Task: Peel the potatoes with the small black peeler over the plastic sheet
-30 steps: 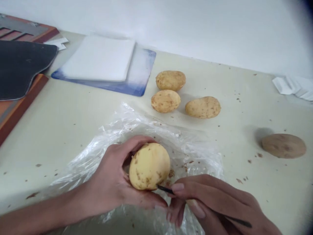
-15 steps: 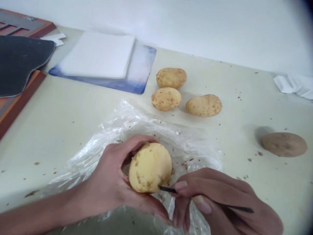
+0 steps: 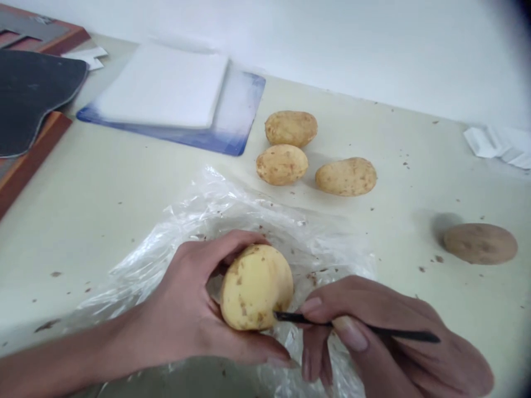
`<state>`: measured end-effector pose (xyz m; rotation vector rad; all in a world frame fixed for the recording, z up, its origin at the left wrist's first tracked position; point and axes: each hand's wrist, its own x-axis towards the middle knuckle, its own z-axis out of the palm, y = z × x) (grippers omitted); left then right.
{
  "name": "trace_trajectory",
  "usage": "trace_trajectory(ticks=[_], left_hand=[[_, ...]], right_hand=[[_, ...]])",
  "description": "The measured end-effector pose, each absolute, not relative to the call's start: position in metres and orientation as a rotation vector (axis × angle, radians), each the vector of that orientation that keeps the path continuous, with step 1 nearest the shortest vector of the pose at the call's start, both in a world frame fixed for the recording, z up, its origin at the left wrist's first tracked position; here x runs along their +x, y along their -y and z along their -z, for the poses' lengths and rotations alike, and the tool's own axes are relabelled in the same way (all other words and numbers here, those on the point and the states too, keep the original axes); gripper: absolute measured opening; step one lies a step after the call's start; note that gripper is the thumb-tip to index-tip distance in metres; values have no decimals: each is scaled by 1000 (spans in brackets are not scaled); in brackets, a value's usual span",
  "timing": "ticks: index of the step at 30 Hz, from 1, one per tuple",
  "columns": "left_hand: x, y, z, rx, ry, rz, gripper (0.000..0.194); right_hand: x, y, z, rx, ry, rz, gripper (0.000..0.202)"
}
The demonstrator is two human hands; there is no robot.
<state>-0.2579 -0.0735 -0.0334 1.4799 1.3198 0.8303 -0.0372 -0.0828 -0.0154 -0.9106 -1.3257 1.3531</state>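
My left hand (image 3: 199,304) is wrapped round a pale yellow potato (image 3: 255,287) with brown skin patches, held above crumpled clear plastic (image 3: 224,204). Between the thumb and fingers of my right hand (image 3: 385,331) is a thin black tool (image 3: 398,333), its tip touching the potato's lower right side. Beyond the plastic lie three light brown potatoes: one at the back (image 3: 291,128), one just in front of it (image 3: 282,165), and one to the right (image 3: 346,177). A darker potato (image 3: 481,244) rests alone at the right.
On the pale table (image 3: 136,177), a white slab (image 3: 161,85) sits on a blue-edged board (image 3: 232,141). A black mat (image 3: 37,94) lies over a red-brown frame (image 3: 39,155) at the left. White pieces (image 3: 483,142) are at the right. Small brown scraps are scattered about.
The held potato has tilted slightly in my left hand. My right hand has shifted a little right and up, showing more of the black tool. The view has shifted slightly.
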Motion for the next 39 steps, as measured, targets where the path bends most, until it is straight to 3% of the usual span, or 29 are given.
trace_trajectory(ticks=[5, 11, 18, 24, 28, 35, 39], left_hand=[[-257, 75, 33, 1520, -1354, -858, 84], [-256, 71, 32, 1472, -1271, -825, 82], [-259, 75, 33, 1444, -1277, -872, 85], [-261, 75, 37, 1384, -1216, -804, 88], [-257, 72, 33, 1400, -1242, -894, 81], [-257, 70, 32, 1403, -1130, -871, 78], [-258, 71, 33, 1437, -1150, -872, 80]], right_hand=[[-24, 76, 16, -1087, 1185, -1229, 23], [-30, 81, 13, -812, 1235, -1477, 23], [-28, 80, 22, -1002, 1119, -1296, 22], [-29, 82, 20, -763, 1328, -1464, 27], [-24, 79, 27, -962, 1234, -1283, 27], [-29, 81, 24, -655, 1353, -1386, 25], [-25, 71, 30, -890, 1296, -1281, 24]])
